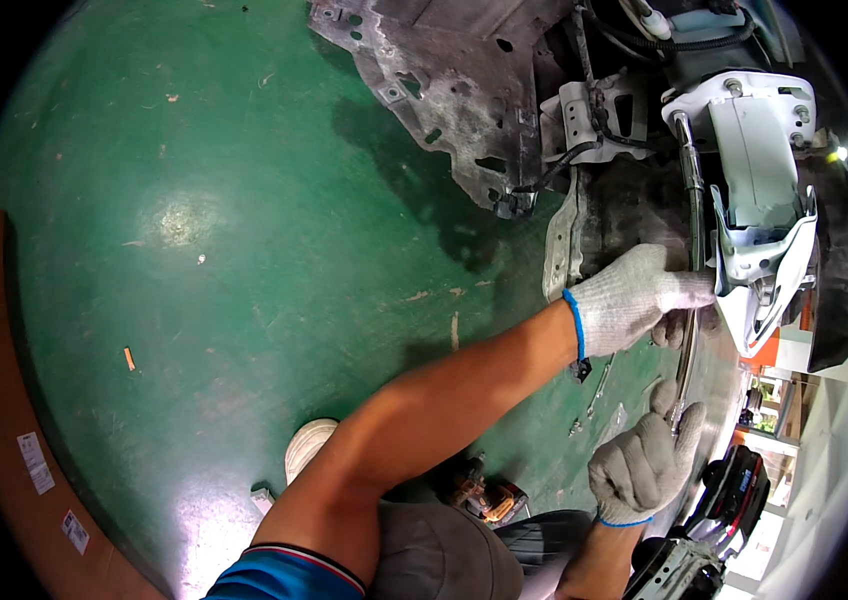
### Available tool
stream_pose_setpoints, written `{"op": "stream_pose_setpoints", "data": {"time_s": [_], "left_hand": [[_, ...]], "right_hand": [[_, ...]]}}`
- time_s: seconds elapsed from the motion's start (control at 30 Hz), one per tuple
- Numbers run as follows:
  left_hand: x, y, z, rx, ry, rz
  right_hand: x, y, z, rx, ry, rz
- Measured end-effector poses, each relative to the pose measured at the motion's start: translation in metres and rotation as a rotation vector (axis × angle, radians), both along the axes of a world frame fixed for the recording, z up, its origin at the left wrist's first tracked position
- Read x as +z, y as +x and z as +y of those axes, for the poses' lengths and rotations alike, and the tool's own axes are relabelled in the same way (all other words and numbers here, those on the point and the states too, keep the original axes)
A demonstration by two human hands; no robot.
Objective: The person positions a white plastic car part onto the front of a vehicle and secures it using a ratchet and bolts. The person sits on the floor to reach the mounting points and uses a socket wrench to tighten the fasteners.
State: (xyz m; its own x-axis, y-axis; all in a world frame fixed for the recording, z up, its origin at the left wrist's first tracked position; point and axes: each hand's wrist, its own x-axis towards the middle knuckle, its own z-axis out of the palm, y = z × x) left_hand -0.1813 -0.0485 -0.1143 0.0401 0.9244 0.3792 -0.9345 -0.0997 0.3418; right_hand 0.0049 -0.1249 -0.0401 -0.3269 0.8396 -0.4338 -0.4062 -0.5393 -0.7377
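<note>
Both my hands wear grey-white knit gloves with blue cuffs. A long shiny socket wrench (694, 215) runs nearly lengthwise beside a white metal bracket (756, 165) on the stripped car. Its upper end meets the left edge of the bracket's bolted plate, where visible bolts (801, 115) stand along the right side. Around the wrench's middle my left hand (634, 300) is closed, thumb side close to the bracket's bent lower end (759, 280); some fingers are hidden behind the bar. Lower down, my right hand (641, 465) grips the handle's end, fingers curled.
Left of the bracket hangs a dirty, holed metal panel (464, 90) with black cables (569, 160). A cordless power tool (489, 495) and a thin metal tool (600, 388) lie on the green floor (194, 330). Brown cardboard (4, 400) lies at far left.
</note>
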Motion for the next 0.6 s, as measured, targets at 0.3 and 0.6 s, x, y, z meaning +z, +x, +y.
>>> {"op": "stream_pose_setpoints", "data": {"time_s": [0.3,0.6], "left_hand": [[0.02,-0.003,-0.016,0.226,-0.238,0.288],[0.007,0.001,-0.01,0.074,-0.224,0.136]], "right_hand": [[0.008,0.0,0.007,0.193,0.547,-0.584],[0.005,-0.021,-0.003,0.103,0.6,-0.627]]}}
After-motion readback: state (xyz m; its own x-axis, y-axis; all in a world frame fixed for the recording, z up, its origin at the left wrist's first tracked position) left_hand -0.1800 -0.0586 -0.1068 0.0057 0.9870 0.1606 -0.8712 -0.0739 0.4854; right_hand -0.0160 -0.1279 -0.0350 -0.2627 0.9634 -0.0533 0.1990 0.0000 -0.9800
